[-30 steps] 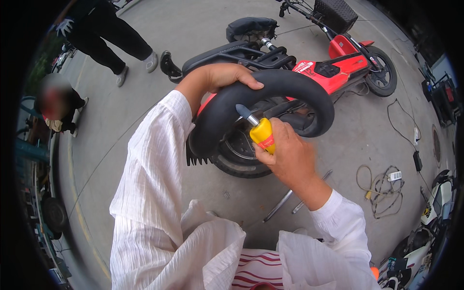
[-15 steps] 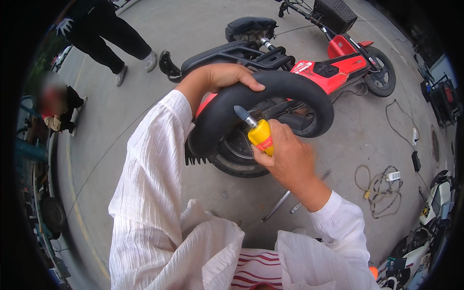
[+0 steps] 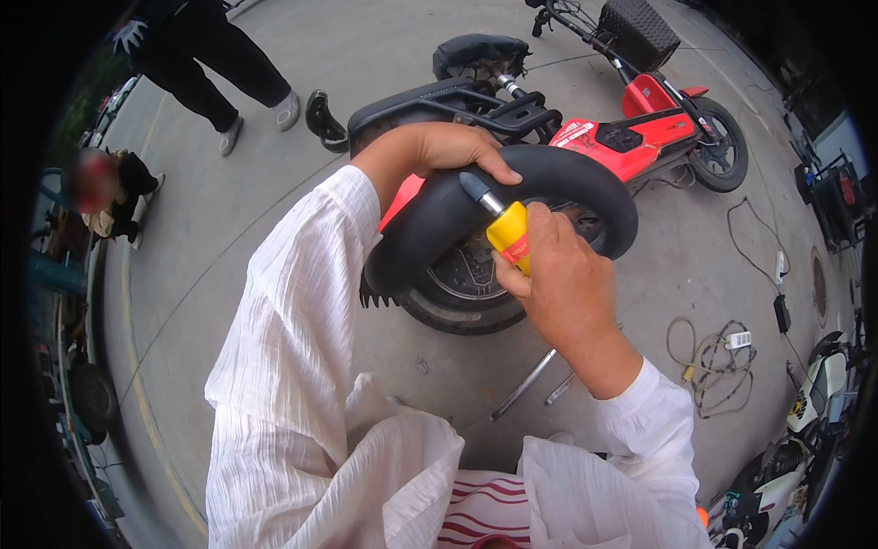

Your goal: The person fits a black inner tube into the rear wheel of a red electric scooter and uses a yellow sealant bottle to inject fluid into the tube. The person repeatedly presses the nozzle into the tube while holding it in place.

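A black, puffed-up inner tube (image 3: 585,172) is held over the rear wheel (image 3: 471,320) of a red electric scooter (image 3: 654,137) lying on its side. My left hand (image 3: 462,151) grips the tube's far side, with the thumb pressed on top of the rubber. In my right hand (image 3: 574,288) is a small yellow handheld grinder (image 3: 508,233) with a red band and a dark grey cone-shaped tip. That tip lies at the tube's surface, close to my left thumb; whether it touches, I cannot tell. The lower end of the grinder is hidden in my palm.
Two metal tyre levers (image 3: 526,384) lie on the concrete below my right hand. A coiled cable with a white socket block (image 3: 737,340) rests at the right. One person (image 3: 224,64) stands at the far left, and another (image 3: 114,192) is low down nearby. Parked scooters (image 3: 814,403) line the right edge.
The grinder has moved up and slightly right, bringing its tip from the tube's inner side to its upper face near my left thumb. The tube has shifted slightly right.
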A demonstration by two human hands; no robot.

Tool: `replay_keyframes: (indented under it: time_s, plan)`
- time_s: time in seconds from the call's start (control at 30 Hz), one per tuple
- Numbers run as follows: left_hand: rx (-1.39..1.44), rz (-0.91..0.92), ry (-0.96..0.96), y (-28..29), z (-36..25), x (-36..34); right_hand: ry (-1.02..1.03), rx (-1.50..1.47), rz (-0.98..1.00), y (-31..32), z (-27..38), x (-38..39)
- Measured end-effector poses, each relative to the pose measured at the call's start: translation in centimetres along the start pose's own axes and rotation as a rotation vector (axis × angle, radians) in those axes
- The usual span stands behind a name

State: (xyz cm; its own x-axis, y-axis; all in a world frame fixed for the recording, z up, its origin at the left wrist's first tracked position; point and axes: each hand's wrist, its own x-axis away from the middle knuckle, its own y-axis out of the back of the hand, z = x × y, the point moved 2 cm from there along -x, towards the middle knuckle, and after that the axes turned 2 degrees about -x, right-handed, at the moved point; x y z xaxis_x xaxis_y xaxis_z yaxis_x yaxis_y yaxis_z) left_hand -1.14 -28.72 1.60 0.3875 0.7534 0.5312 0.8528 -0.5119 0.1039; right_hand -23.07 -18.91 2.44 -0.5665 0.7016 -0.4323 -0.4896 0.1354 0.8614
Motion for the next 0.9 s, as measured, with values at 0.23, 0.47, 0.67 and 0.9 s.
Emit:
replay_keyframes:
  time_s: [0.23, 0.47, 0.67, 0.9]
  plan:
    - [-0.062, -0.018, 0.001, -0.5, -0.5, 0.9, 0.034, 0.027, 0.095, 0.8, 0.9, 0.0]
    - [-0.074, 0.001, 0.006, -0.7, -0.4, 1.1, 0.101, 0.077, 0.141, 1.2, 1.8, 0.2]
    - [-0.059, 0.017, -0.005, -0.7, -0.2, 0.6, 0.066, 0.087, 0.12, 1.7, 0.9, -0.4]
    - [-0.095, 0.032, -0.003, -0.9, -0.3, 0.7, 0.061, 0.074, 0.099, 1.6, 0.6, -0.3]
